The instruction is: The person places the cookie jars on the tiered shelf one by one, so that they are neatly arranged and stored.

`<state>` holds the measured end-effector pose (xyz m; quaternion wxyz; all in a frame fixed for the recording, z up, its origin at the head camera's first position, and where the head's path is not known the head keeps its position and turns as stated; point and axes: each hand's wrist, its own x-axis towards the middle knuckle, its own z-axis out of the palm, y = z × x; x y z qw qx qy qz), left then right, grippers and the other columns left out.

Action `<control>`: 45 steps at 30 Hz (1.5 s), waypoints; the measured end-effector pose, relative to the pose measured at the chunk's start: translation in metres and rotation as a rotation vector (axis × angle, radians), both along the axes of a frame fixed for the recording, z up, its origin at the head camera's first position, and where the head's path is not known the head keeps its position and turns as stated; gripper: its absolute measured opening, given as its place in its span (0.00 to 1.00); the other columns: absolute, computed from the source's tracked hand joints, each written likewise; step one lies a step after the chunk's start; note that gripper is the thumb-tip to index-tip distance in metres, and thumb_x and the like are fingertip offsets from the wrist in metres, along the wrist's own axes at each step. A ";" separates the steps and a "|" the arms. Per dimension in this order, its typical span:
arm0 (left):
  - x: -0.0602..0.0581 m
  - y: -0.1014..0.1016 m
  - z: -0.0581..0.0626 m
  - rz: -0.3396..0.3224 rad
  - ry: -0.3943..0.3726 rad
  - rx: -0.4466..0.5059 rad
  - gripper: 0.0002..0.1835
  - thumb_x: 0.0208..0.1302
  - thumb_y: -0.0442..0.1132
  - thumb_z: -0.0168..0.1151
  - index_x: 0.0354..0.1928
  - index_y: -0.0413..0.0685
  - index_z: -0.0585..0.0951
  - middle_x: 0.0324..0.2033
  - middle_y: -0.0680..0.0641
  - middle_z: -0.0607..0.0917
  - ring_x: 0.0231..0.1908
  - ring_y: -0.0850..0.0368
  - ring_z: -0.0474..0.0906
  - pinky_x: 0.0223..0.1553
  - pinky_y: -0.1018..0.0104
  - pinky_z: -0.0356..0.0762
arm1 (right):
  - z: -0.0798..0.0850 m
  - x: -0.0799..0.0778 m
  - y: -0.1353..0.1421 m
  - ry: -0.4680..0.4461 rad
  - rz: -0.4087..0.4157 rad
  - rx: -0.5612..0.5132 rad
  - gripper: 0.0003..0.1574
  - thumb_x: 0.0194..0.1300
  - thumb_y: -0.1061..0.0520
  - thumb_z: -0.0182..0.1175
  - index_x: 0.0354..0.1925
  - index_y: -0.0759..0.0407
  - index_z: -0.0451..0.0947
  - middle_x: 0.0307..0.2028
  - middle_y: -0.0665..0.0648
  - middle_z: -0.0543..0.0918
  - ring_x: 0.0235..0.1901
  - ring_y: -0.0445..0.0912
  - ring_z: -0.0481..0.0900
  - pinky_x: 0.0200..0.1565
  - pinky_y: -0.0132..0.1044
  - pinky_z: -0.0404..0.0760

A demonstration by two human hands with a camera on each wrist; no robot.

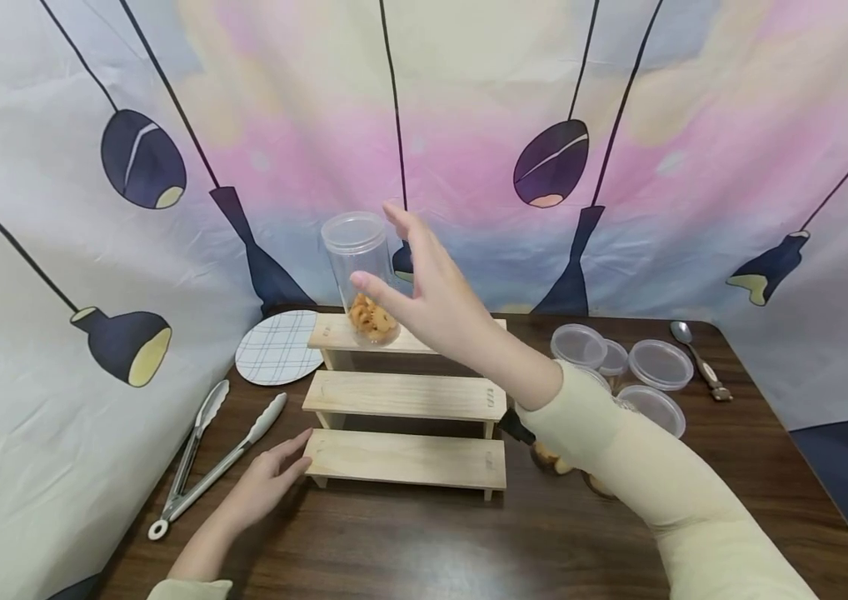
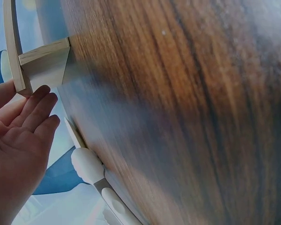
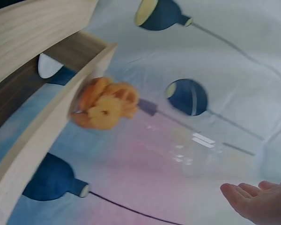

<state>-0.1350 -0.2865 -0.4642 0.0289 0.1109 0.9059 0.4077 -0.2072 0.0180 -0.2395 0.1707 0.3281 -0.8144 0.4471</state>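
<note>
And here we are at the top step [image 1: 330, 330] of the wooden stand [image 1: 405, 395], where our clear jar [image 1: 344, 271] stands upright just beside the right hand [image 1: 435, 292], on the thumb side. Those right fingers are spread wide, thumb well away from them, and they grip nothing; the thumb crosses in front of the jar in the head view, so a light touch there we can't rule out.

Down below, our left hand [image 1: 266, 479] has relaxed fingers, tips resting at the near end of the lowest step [image 1: 405, 459], with the tongs [image 1: 223, 467] lying just beyond its outer side.

Now, the jar! We'd call it light, smooth and likely slippery, its thin wall apt to give under a hard squeeze. The cookies [image 1: 370, 320] fill only the bottom, so we judge the weight sits low, and they look brittle. We'd take the middle of the wall, thumb opposite fingers, gently, rather than trust the lid [image 1: 353, 231] alone.
</note>
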 end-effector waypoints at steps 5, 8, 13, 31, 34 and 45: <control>0.001 0.000 -0.001 0.001 0.000 0.000 0.27 0.73 0.43 0.54 0.68 0.35 0.67 0.63 0.34 0.69 0.64 0.39 0.63 0.61 0.42 0.61 | 0.000 0.030 0.010 0.101 0.035 0.041 0.50 0.66 0.35 0.56 0.75 0.46 0.45 0.71 0.47 0.57 0.67 0.38 0.55 0.64 0.44 0.61; 0.001 0.000 -0.001 0.003 0.005 -0.005 0.27 0.72 0.43 0.54 0.67 0.36 0.67 0.63 0.34 0.70 0.64 0.39 0.63 0.61 0.43 0.61 | -0.002 0.049 0.020 0.167 0.038 0.094 0.51 0.65 0.36 0.58 0.75 0.48 0.45 0.71 0.46 0.56 0.68 0.39 0.54 0.64 0.45 0.61; -0.001 0.000 -0.001 -0.003 0.017 -0.025 0.27 0.73 0.42 0.54 0.67 0.35 0.67 0.63 0.34 0.70 0.63 0.40 0.63 0.61 0.43 0.62 | -0.001 0.079 0.043 0.183 0.031 0.132 0.52 0.64 0.40 0.62 0.75 0.46 0.44 0.72 0.43 0.54 0.61 0.39 0.64 0.55 0.42 0.73; -0.001 0.001 0.000 -0.006 0.029 -0.039 0.27 0.73 0.42 0.54 0.67 0.34 0.67 0.63 0.35 0.70 0.63 0.40 0.63 0.60 0.43 0.62 | -0.039 0.128 0.101 0.186 -0.075 0.134 0.48 0.64 0.42 0.63 0.73 0.56 0.54 0.69 0.52 0.62 0.63 0.47 0.64 0.61 0.37 0.65; 0.000 0.001 -0.001 -0.006 0.022 -0.034 0.27 0.73 0.42 0.54 0.67 0.34 0.67 0.63 0.34 0.70 0.64 0.39 0.63 0.61 0.43 0.61 | -0.049 0.129 0.113 0.149 -0.120 0.137 0.50 0.61 0.46 0.67 0.73 0.53 0.54 0.70 0.51 0.61 0.64 0.48 0.63 0.62 0.37 0.64; -0.001 0.002 -0.001 -0.007 0.020 -0.040 0.27 0.73 0.41 0.54 0.67 0.34 0.66 0.63 0.33 0.70 0.63 0.38 0.63 0.60 0.42 0.62 | -0.079 0.126 0.174 0.058 -0.368 0.102 0.56 0.53 0.61 0.73 0.73 0.46 0.55 0.68 0.52 0.63 0.61 0.47 0.65 0.57 0.25 0.62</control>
